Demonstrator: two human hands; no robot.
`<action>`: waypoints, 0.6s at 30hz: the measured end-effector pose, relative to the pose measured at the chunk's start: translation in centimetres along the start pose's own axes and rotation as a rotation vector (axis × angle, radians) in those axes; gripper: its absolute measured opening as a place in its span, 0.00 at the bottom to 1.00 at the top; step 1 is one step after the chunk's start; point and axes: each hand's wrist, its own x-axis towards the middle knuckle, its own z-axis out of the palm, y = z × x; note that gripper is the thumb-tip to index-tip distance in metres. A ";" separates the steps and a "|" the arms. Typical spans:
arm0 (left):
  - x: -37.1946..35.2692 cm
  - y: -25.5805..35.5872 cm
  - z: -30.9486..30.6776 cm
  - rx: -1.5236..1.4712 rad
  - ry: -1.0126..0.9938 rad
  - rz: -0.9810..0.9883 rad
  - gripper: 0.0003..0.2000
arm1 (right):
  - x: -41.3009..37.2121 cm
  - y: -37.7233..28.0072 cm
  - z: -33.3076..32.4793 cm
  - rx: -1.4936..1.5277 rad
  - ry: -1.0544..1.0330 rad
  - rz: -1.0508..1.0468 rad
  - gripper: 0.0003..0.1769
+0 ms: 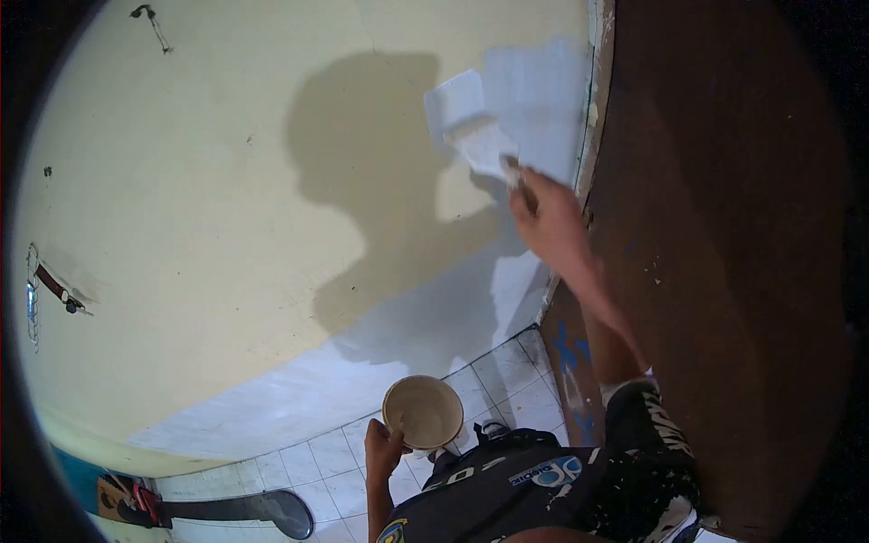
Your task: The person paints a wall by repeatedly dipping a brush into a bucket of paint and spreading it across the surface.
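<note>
My right hand is wrapped round the handle of a wide paintbrush, its bristles coated white and right at the wall. Pale white paint covers the wall's upper corner beside the brush, with a fresh patch just past the bristles. Low in front of my body, my left hand grips the rim of a round bucket. Whitish residue coats the inside of this bucket. The rest of the wall is cream, apart from a white band along its bottom.
A brown panel stands to the right of the wall corner. White tiles cover the floor. At lower left lies a long dark object with a rounded end. Hooks and a hanging strap are on the wall at left.
</note>
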 end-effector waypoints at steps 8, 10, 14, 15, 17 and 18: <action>2.4 -2.0 1.0 -0.114 -0.017 -0.010 0.14 | 6.4 -0.6 1.1 -0.144 0.108 -0.139 0.23; 1.9 -0.5 0.7 -0.099 -0.007 0.025 0.14 | 3.5 2.2 3.9 -0.143 0.099 -0.127 0.24; 2.2 -1.5 0.9 -0.188 -0.028 -0.041 0.13 | -4.5 8.1 8.5 -0.190 -0.052 0.003 0.25; 2.0 -1.2 1.0 -0.190 -0.032 -0.048 0.13 | -6.8 10.2 9.9 -0.182 -0.041 -0.026 0.25; 2.1 -0.3 1.2 -0.140 -0.039 -0.106 0.13 | -10.1 12.4 11.0 -0.213 -0.178 0.098 0.25; 2.5 -1.8 1.4 -0.137 -0.043 -0.105 0.13 | -11.1 13.1 11.2 -0.238 -0.308 0.219 0.25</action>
